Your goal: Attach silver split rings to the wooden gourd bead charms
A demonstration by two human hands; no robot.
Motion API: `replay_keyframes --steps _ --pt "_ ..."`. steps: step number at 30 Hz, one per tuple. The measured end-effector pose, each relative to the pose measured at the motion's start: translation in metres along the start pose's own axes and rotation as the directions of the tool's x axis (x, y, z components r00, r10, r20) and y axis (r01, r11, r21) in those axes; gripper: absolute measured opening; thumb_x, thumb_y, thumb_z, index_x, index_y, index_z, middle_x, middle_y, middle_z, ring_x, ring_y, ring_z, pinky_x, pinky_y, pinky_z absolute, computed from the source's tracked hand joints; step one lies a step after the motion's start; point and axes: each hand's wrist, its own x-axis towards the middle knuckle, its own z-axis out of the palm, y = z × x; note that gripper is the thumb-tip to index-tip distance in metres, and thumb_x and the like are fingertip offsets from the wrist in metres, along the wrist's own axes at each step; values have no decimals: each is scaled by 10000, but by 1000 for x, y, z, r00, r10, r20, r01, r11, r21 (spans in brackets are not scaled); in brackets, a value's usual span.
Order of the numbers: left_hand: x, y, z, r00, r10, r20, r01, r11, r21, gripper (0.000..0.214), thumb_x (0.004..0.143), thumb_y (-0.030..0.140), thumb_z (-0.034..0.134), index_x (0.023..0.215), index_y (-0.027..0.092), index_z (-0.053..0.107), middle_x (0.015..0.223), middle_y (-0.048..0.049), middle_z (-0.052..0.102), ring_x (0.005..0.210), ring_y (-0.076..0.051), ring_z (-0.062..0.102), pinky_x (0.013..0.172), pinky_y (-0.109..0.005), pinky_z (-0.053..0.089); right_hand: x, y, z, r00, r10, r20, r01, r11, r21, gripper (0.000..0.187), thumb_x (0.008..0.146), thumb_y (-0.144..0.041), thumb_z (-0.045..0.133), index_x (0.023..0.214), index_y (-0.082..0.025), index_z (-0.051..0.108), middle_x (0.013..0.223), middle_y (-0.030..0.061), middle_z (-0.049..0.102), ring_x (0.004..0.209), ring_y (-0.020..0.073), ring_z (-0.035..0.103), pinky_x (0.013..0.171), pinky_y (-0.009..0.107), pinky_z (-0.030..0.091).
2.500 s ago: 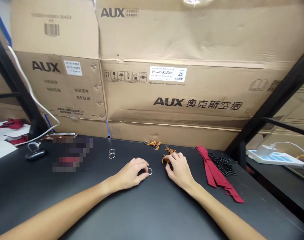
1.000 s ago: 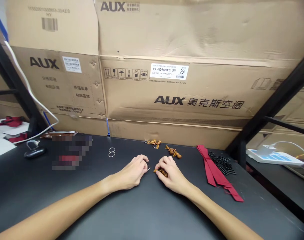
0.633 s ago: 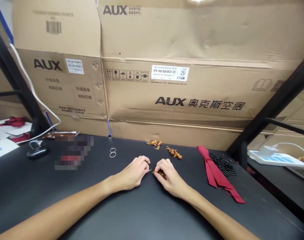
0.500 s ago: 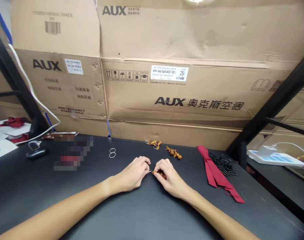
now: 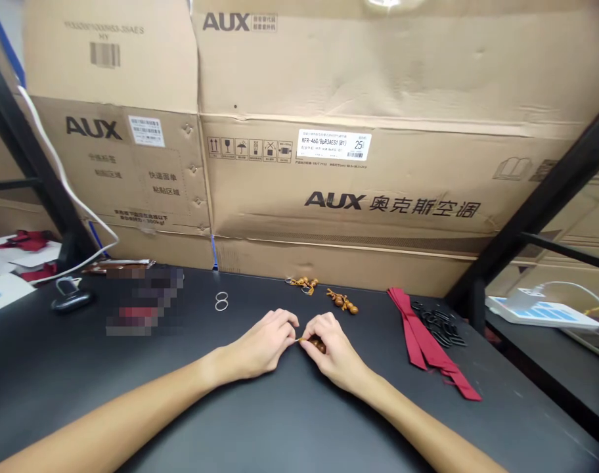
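Over the middle of the black table, my left hand (image 5: 270, 343) is closed in a pinch on a thin metal ring (image 5: 297, 339), most of it hidden by the fingers. Facing it, my right hand (image 5: 335, 351) is closed around a brown gourd pendant (image 5: 320, 345); its yellow cord sticks out between thumb and forefinger and meets the ring's edge. Whether the cord is through the ring I cannot tell. Just behind the right hand lie more brown gourd pendants (image 5: 343, 301) with yellow cords. Farther back sit pendants with rings on them (image 5: 304, 284).
Two loose metal rings (image 5: 221, 301) lie left of my hands. Red fabric strips (image 5: 427, 341) and a pile of black buckles (image 5: 438, 323) are at the right. A dark device (image 5: 71, 301) stands far left. Cardboard boxes (image 5: 349, 79) wall off the back of the table (image 5: 260, 427).
My hands have drawn slightly closer, so the ring now touches the pendant's yellow cord where a small gap showed before. Everything else lies as it was.
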Motion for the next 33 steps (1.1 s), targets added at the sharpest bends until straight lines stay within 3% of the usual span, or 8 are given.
replay_keyframes --steps 11,15,19,26,33 --pt "1 0 -2 999 -4 40 5 1000 -22 179 968 135 364 902 173 525 1095 -101 548 1004 -208 522 897 -350 439 0 7 -1 1000 24 12 -22 987 -162 92 884 -210 567 793 -212 578 852 44 598 843 218 505 742 364 408" --pt "0 0 -2 998 -39 51 40 999 -26 106 949 246 489 895 179 550 1134 -95 544 1047 -219 519 922 -362 434 -1 6 -2 1000 22 15 -19 986 -168 116 897 -214 550 782 -208 567 855 46 589 840 215 499 739 362 403" --pt "-1 -2 0 998 -65 20 65 998 -15 181 898 341 591 827 177 557 1141 -92 543 1048 -225 523 912 -369 432 -1 3 -3 999 -9 39 15 988 -152 102 901 -214 544 803 -207 571 877 48 587 853 212 492 761 373 401" --pt "-2 -3 2 999 -42 -5 42 999 15 106 930 219 511 899 188 608 1154 -88 541 1059 -219 520 927 -367 427 -1 0 -5 998 -26 49 31 993 -113 89 899 -208 545 810 -213 548 892 40 586 883 215 490 777 375 401" --pt "-2 -4 4 999 -47 -21 47 999 -2 87 916 230 542 897 196 619 1145 -80 553 1050 -212 535 928 -360 435 0 3 -3 1000 29 6 -28 992 -124 121 889 -187 550 769 -205 547 862 38 584 849 208 494 762 370 405"
